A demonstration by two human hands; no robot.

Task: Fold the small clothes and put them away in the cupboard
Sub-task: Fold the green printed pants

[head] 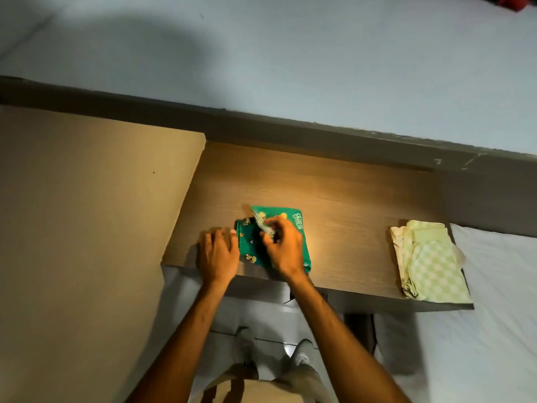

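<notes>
A small green garment (293,228) with cartoon prints lies on the wooden table (348,199), near its front edge. My right hand (283,245) rests on top of it, fingers pinching a lifted fold of the cloth. Beside the garment's left edge lies my left hand (218,251), flat on the table with fingers spread; its fingertips touch the cloth's edge. A folded pale green checked garment (427,263) sits at the table's right end.
A tall beige cupboard panel (87,228) stands at the left, against the table. A white bed (479,344) lies to the right, below the table's end. The white wall runs behind. My legs and shoes show on the tiled floor below.
</notes>
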